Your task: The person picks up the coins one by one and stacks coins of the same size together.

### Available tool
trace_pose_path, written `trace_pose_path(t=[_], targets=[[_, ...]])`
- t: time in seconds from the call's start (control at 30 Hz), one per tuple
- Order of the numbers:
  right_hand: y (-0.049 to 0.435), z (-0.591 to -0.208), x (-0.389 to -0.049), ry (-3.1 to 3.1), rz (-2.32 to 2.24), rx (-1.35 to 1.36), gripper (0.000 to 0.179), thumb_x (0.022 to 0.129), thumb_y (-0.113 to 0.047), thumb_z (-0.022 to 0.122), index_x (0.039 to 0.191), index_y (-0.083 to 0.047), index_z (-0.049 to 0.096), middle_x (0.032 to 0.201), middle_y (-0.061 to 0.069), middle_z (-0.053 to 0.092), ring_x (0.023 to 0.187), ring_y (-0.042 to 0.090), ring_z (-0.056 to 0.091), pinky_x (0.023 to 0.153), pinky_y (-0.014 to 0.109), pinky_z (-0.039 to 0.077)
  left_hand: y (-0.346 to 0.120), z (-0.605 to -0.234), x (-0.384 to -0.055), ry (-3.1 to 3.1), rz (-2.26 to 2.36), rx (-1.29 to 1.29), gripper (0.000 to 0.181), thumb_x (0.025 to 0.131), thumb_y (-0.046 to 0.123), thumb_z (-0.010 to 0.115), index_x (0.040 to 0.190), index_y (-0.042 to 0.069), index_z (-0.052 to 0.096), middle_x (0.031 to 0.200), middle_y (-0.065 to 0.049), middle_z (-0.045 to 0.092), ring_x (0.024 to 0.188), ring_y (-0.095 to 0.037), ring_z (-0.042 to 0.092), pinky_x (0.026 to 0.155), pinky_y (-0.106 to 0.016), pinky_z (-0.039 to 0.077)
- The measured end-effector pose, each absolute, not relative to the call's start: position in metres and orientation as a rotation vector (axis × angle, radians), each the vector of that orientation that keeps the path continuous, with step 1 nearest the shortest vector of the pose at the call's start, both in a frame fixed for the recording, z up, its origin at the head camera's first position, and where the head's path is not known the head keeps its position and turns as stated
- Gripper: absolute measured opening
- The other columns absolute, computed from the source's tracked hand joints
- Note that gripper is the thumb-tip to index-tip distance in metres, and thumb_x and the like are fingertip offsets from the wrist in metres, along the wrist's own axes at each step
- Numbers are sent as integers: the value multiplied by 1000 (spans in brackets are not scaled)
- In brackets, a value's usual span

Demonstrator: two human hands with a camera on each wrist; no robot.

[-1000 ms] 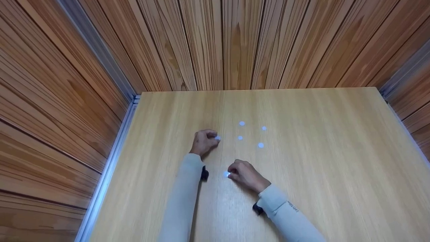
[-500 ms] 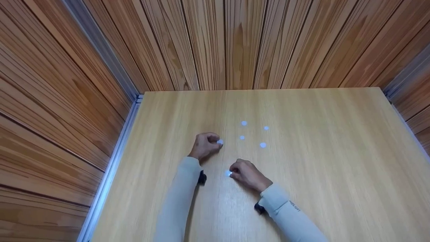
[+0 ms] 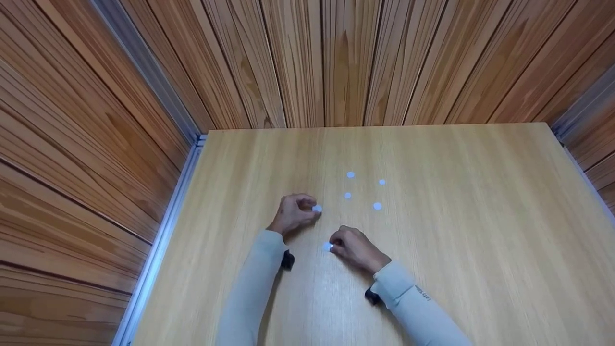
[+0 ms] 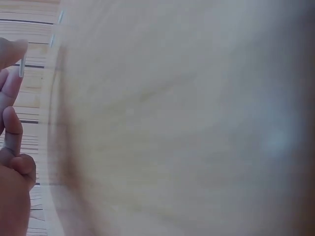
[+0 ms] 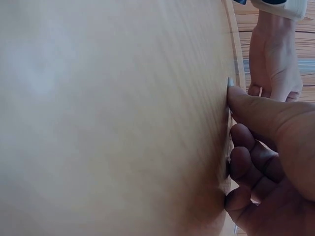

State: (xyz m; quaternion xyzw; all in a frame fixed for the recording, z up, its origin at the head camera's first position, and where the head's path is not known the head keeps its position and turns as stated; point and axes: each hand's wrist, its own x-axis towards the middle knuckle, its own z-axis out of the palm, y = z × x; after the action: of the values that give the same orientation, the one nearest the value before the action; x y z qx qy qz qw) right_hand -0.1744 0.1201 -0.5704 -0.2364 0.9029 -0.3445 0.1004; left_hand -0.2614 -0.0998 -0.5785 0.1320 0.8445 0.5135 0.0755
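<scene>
In the head view my left hand (image 3: 295, 214) pinches a small, thin white disc (image 3: 317, 208) between thumb and forefinger. The left wrist view shows that disc (image 4: 21, 66) edge-on, raised off the table. Nearer the front, my right hand (image 3: 356, 249) holds a second white disc (image 3: 327, 246) at its edge with curled fingers. From the right wrist, this disc (image 5: 230, 82) looks to be at the tabletop, its thumb end partly covered. Several more white discs lie flat beyond the hands, among them a larger one (image 3: 377, 206) and a smaller one (image 3: 348, 195).
A light wooden table (image 3: 471, 216) spreads under both hands. Brown plank walls (image 3: 346, 62) rise behind it and at both sides. A metal rail (image 3: 163, 230) runs along the left edge. Dark wrist cameras sit on both sleeves.
My left hand has come nearer the front and slightly right, toward the right hand, with its disc. My right hand stays almost in place, still holding its disc.
</scene>
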Motion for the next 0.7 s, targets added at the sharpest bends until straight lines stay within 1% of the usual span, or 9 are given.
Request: trace_pose_path(t=[0.17,0.3,0.43,0.7], targets=[[120,-570,-175,2665,-1021,-717,12,91,-9,74,101,-3,75,87,-1,60,78,13,55,72,30,48,-103,-578,-253,2511,1558,456,25,81,12,83,104,7,75,98,2,73,94,-15,67,91,-38,50],[119,-569,-176,2648,-1011,-707,13,91,-10,74,102,-2,75,86,-1,59,77,13,54,72,30,47,-104,-578,-246,2503,1566,502,25,80,13,84,102,6,76,95,1,74,93,-16,67,91,-37,49],[119,-569,-177,2647,-997,-696,13,91,-10,73,102,-3,75,88,-1,60,79,13,54,73,32,47,-106,-577,-239,2498,1552,477,26,79,13,84,103,7,76,96,3,73,95,-15,65,91,-36,48],[119,-570,-177,2637,-998,-667,14,92,-11,73,103,-4,75,89,-1,60,80,13,56,74,31,48,-108,-576,-230,2506,1506,461,25,79,16,85,102,11,77,99,7,71,98,-16,61,95,-40,45]])
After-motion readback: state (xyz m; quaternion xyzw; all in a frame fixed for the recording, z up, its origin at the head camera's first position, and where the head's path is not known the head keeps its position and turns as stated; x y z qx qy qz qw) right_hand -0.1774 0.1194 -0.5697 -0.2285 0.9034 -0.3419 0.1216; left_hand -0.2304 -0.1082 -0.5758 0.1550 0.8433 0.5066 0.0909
